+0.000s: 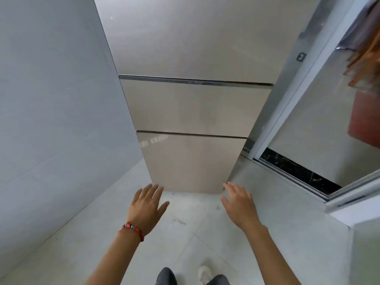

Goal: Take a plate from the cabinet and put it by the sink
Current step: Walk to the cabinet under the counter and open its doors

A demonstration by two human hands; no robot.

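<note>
Plate, cabinet and sink were all absent from the view, so the plate's whereabouts could not be told and the task appeared not yet begun: finding the cabinet, taking a plate and setting it by the sink all seemed left to do.

Both hands reached forward at lower centre of the frame, palms down, empty. The left hand (147,204), with a red beaded bracelet (133,228) on its wrist, had its fingers spread apart and gripped nothing. The right hand (239,203) was likewise spread and held nothing.

Filling the centre and top of the frame stood a tall appliance (191,112) with a smooth, faintly glossy beige-grey front, split by two dark horizontal seams into three flat panels; it looked like a refrigerator rather than a cabinet. A plain matte pale grey wall (55,103) took up the left side. At the right ran a pale metal sliding-door frame (287,112) above a strip of black veined stone (296,171). Light grey floor tiles (185,239), slightly speckled, lay below, with a pale shoe (204,273) at the bottom edge.
</note>
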